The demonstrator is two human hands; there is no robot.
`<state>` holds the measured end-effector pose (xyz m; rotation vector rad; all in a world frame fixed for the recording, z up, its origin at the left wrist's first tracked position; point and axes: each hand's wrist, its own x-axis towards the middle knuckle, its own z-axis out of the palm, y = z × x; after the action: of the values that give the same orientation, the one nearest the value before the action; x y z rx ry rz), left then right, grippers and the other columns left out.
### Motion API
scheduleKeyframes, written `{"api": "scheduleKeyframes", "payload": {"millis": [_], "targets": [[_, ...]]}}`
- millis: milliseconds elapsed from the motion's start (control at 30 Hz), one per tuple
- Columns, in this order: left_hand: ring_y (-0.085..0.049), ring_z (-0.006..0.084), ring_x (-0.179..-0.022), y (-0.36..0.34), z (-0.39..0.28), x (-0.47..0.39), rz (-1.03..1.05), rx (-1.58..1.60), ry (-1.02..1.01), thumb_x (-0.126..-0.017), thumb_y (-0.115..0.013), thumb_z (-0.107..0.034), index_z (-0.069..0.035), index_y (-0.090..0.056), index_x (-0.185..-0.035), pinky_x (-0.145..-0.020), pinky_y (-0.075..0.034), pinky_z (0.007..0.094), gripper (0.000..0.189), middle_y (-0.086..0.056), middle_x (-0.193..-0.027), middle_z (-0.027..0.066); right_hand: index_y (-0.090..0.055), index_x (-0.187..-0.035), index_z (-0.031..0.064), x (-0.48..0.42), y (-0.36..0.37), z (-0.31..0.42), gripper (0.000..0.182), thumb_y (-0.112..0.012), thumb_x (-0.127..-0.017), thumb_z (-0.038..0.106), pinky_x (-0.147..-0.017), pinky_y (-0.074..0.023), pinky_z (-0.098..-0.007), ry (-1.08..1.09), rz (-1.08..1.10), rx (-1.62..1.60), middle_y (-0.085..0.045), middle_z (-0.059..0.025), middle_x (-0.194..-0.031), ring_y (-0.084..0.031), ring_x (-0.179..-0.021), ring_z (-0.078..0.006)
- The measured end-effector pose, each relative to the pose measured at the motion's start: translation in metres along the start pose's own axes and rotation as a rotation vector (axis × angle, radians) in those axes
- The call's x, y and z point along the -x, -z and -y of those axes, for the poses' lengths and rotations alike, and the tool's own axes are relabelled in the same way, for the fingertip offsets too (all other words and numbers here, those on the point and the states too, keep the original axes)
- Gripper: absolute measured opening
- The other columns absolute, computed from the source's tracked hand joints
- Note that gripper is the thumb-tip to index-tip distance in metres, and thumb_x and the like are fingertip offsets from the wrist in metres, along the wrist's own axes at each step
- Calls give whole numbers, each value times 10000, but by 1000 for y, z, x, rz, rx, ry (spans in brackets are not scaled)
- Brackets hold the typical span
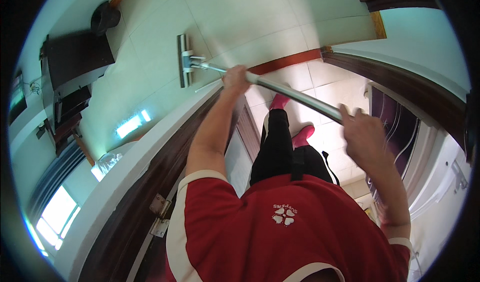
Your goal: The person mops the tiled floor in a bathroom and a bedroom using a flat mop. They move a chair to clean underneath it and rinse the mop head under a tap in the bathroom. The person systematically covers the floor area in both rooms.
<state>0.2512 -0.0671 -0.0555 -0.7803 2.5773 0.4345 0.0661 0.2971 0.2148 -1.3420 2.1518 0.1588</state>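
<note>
A long-handled roller sponge mop [300, 94] slants across the view, its metal pole held in both fists. My left hand [236, 80] grips the lower pole, close to the door frame's edge. Higher up, near the pole's end, my right hand [363, 137] is wrapped around it. The wide mop head [185, 61], with a blue and white middle clamp, is over the pale tiled floor [157, 27] beyond the doorway; whether it touches the tiles is hard to tell. Pink boots [303, 136] on my feet stand on the near side of a red-brown threshold strip [285, 61].
Dark wooden door frames flank me, with a metal hinge [160, 214] at left and a wooden jamb [397, 83] at right. A dark cabinet [78, 57] and a black bin [105, 18] stand along the far left wall. A patterned purple curtain [393, 121] hangs at right.
</note>
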Motion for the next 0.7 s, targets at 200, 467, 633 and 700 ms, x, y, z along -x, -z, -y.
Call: {"api": "scheduleKeyframes", "payload": {"millis": [200,467,633,700], "targets": [[-672,378,-1014,-47,-143,-8,-214,214,-363,-748,-731,-192,-53,-695,-934,-983,-479,502,235,-702,-975,167,-565,-1399,26,123,9,-66,587,-784,-855,37,-681,-512,-413,-283,38,123,-661,-166,-902,-667,-748,-267],[-659,346,-1068,-91,-264,47,-11,169,-454,-756,-710,-203,-44,-681,-991,-1008,-441,491,285,-690,-1029,170,-544,-1414,10,245,-30,-86,621,-779,-840,11,-727,-497,-454,-435,117,45,-653,-179,-908,-665,-772,-323],[-647,354,-1050,-135,-286,116,56,160,-503,-776,-688,-192,-37,-674,-979,-1016,-431,500,255,-678,-1018,174,-530,-1432,1,317,-63,-67,648,-781,-835,12,-729,-471,-455,-434,164,-1,-637,-174,-909,-641,-783,-321],[-652,362,-1022,-143,-291,145,104,137,-541,-789,-665,-182,-33,-677,-955,-986,-452,496,224,-681,-986,183,-531,-1437,6,345,-74,-50,661,-789,-828,14,-739,-454,-455,-478,149,-16,-621,-162,-909,-624,-802,-320]]}}
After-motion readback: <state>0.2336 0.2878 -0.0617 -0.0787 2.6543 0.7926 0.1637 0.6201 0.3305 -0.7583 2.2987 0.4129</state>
